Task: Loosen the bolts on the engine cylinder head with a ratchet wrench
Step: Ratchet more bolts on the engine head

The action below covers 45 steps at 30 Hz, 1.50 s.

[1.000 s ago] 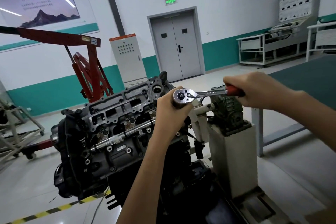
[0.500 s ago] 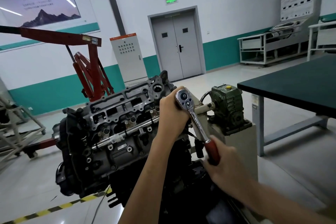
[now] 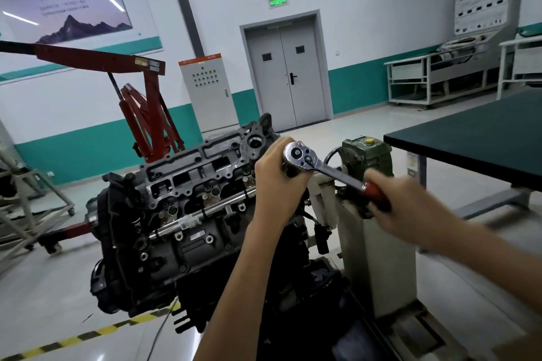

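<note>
Cups the head of the chrome, red-handled ratchet wrench (image 3: 337, 173) in a curled left hand (image 3: 277, 182) at the right end of the grey cast-metal engine cylinder head (image 3: 199, 173), clenches its handle in the right hand (image 3: 401, 205), long axis slanting rightward off that end, toward the person.

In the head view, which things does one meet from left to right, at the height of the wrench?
First the engine, then the left hand, the ratchet wrench, the right hand, and last the dark table.
</note>
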{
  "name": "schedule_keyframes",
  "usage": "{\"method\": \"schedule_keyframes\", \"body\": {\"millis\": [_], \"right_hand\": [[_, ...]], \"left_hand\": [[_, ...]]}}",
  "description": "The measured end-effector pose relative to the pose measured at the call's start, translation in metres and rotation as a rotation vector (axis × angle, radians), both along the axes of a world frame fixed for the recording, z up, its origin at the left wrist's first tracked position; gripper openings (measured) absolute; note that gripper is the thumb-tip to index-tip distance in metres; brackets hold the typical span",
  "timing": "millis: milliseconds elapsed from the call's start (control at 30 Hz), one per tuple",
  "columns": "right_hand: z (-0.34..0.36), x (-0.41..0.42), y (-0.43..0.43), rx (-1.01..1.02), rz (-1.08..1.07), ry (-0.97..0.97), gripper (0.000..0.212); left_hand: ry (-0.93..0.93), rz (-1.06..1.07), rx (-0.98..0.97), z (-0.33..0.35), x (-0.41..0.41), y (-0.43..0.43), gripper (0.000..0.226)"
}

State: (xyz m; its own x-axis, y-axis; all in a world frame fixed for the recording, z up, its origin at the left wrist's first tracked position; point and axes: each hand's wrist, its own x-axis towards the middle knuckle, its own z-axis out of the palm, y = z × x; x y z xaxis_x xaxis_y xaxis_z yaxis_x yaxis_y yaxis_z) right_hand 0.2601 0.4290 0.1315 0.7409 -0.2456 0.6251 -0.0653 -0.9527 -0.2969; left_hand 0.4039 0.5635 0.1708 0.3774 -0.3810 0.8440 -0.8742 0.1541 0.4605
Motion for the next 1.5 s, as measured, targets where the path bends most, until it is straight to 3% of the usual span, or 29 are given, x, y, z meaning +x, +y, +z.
{"method": "schedule_keyframes", "body": {"millis": [167,267,333,467,567,667,767,967,1100,1267,1400,1500], "right_hand": [[-0.060,0.018,0.092,0.517,0.028,-0.262,0.028],[-0.064,0.025,0.104,0.605,0.109,-0.270,0.029],[-0.058,0.019,0.084,0.512,0.080,-0.209,0.026],[-0.021,-0.003,0.014,0.136,0.075,0.076,0.036],[0.031,-0.005,-0.030,-0.243,-0.008,0.071,0.038],[0.056,0.001,-0.041,-0.355,-0.075,0.064,0.034],[0.027,-0.002,-0.023,-0.176,-0.020,0.036,0.034],[-0.053,0.010,0.080,0.503,0.010,-0.218,0.023],[-0.060,0.026,0.118,0.691,0.093,-0.266,0.029],[-0.036,0.003,0.043,0.280,0.043,-0.003,0.036],[0.033,-0.005,-0.028,-0.219,-0.014,0.081,0.035],[0.059,0.005,-0.043,-0.344,-0.084,0.078,0.031]], "left_hand": [[0.052,-0.036,-0.039,-0.004,-0.006,-0.012,0.044],[0.049,-0.065,-0.001,-0.003,0.000,-0.008,0.043],[0.052,-0.042,0.049,-0.001,0.003,-0.006,0.042],[0.069,-0.024,0.076,0.001,0.002,-0.004,0.039],[0.081,-0.050,0.109,0.004,0.002,-0.002,0.026],[0.090,-0.059,0.136,0.006,0.002,0.001,0.019],[0.074,-0.059,0.111,0.002,0.003,0.002,0.020],[0.030,-0.046,0.061,0.000,-0.002,-0.002,0.021],[0.051,-0.074,0.052,0.000,0.001,0.000,0.023],[0.091,-0.058,0.105,0.002,0.006,0.000,0.037],[0.111,-0.080,0.130,0.004,0.004,0.000,0.024],[0.139,-0.080,0.162,0.006,0.004,0.003,0.012]]}}
